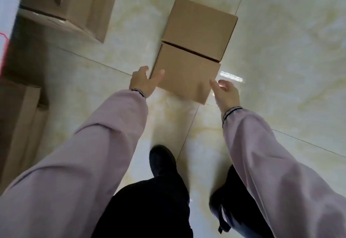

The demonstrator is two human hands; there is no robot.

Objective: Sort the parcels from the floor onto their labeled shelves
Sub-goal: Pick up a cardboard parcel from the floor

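Two plain brown cardboard parcels lie side by side on the glossy tiled floor. The near parcel [184,73] is flanked by both my hands. My left hand [145,81] is at its left edge, with the thumb lying over the top corner and the fingers spread. My right hand [225,92] hovers at its right near corner, fingers apart and palm turned toward the box, not clearly touching. The far parcel [199,28] sits just behind the near one, with a dark gap between them.
A larger cardboard box [74,3] stands at the top left. More brown cardboard [16,125] lies along the left edge. My dark shoe [162,160] and dark trousers are below the hands. Cream marble-pattern tiles [280,59] stretch to the right.
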